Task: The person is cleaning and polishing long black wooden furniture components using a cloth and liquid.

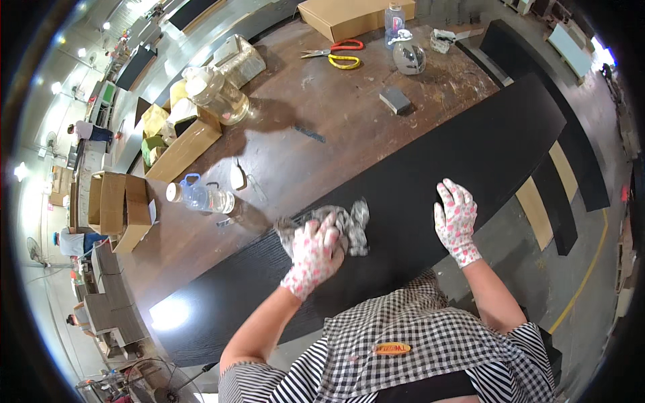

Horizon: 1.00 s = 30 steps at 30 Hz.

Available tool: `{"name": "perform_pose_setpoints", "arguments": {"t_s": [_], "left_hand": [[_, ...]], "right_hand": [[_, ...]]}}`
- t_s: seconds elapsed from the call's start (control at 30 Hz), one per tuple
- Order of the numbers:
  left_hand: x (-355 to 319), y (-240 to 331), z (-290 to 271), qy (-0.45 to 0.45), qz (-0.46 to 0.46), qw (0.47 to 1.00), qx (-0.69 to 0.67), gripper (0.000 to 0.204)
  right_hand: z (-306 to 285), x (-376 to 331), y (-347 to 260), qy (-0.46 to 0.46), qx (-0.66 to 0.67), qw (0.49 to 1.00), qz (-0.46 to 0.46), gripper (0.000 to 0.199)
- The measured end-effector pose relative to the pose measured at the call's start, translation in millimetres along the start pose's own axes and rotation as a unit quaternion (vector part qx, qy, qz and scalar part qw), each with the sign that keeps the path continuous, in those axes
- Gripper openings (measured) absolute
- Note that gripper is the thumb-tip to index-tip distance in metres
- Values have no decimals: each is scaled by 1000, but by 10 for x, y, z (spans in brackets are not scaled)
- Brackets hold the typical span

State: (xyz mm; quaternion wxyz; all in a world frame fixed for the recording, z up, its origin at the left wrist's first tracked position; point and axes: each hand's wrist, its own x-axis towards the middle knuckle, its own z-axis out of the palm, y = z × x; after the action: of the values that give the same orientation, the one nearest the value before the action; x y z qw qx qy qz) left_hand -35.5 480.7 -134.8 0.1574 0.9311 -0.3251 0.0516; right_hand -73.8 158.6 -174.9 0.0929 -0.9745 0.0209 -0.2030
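While both hands rest on the black board (470, 154), left hand (312, 255) clutching grey rag (346, 225), right hand (455, 221) flat, open beside it.

Brightness: well lit and even, an indoor workshop.
Light source: ceiling lamps (20, 171) blown out white along the left rim.
Glare: a white hot spot on the black panel (169, 313); sheen across the wooden table (322, 114).
Shadows: soft and short beside the bottles.
Distortion: strong fisheye, straight edges bowed, corners vignetted black.
Focus: centre sharp; rim soft and smeared.
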Motion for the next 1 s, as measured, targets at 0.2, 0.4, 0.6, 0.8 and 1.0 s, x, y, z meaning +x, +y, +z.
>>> {"name": "perform_pose_setpoints", "arguments": {"t_s": [0.2, 0.4, 0.6, 0.8, 1.0], "left_hand": [[-48, -28, 64, 15, -70, 997, 20, 48], [425, 218, 214, -11, -74, 997, 18, 48], [1114, 655, 550, -27, -36, 999, 13, 49], [1954, 1201, 880, 0, -34, 999, 19, 46], [2956, 2057, 1379, 70, 5, 997, -39, 41]], "right_hand": [[-107, 43, -98, -31, -1, 999, 12, 44], [-115, 61, 41, 2, 148, 989, 5, 42], [-48, 473, 792, 52, 408, 900, 142, 33], [106, 1487, 1657, 107, 391, 914, 16, 31], [420, 2405, 2543, 106, 372, 921, -50, 29]]}}
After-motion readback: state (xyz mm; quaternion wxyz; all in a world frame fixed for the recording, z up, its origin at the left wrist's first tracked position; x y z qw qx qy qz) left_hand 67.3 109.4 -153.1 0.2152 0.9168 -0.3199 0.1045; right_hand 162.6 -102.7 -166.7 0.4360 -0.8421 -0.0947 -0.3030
